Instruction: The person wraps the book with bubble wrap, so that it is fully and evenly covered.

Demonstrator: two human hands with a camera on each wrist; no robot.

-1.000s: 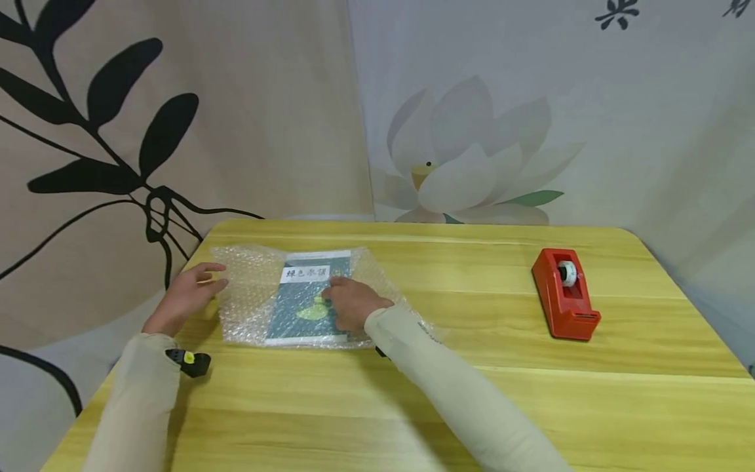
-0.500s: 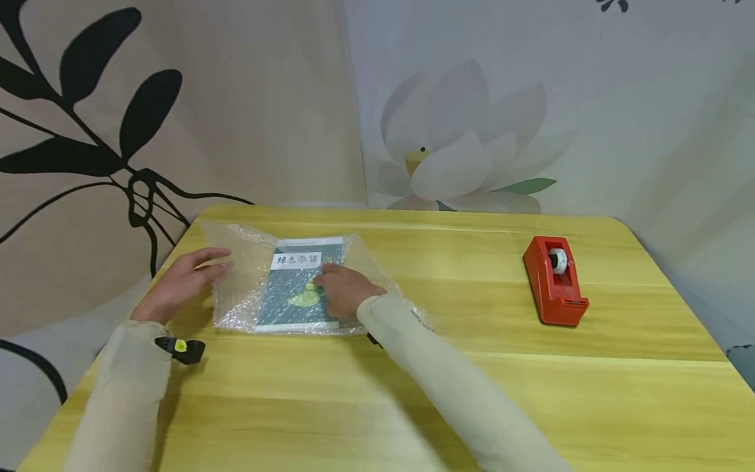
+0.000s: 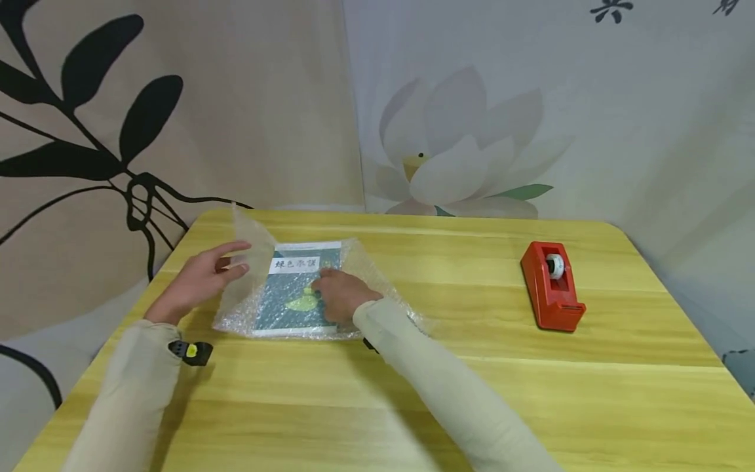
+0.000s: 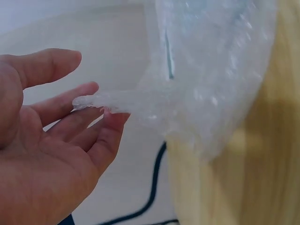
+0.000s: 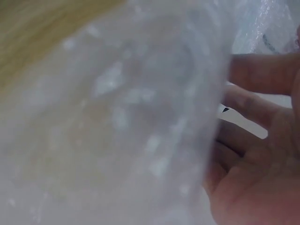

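Observation:
A sheet of bubble wrap (image 3: 366,262) lies on the table, around a blue-green book (image 3: 286,298) with a white title label. Glints over the cover suggest a layer of wrap on top of it. At the left, my left hand (image 3: 197,282) raises the wrap's edge on its fingers; in the left wrist view that edge (image 4: 117,101) rests against the fingers, with the thumb apart. My right hand (image 3: 345,295) rests on the right part of the book. In the right wrist view its fingers (image 5: 248,105) reach out, their tips hidden behind blurred wrap.
A red tape dispenser (image 3: 552,288) with a white roll stands at the right of the wooden table (image 3: 472,406). Behind the table hangs a pale cloth backdrop (image 3: 460,131) printed with a lotus flower and dark leaves.
My left hand has moved a little to the right and lifted the left edge of the bubble wrap, which now stands up. The right hand stays on the book. The head view has shifted slightly.

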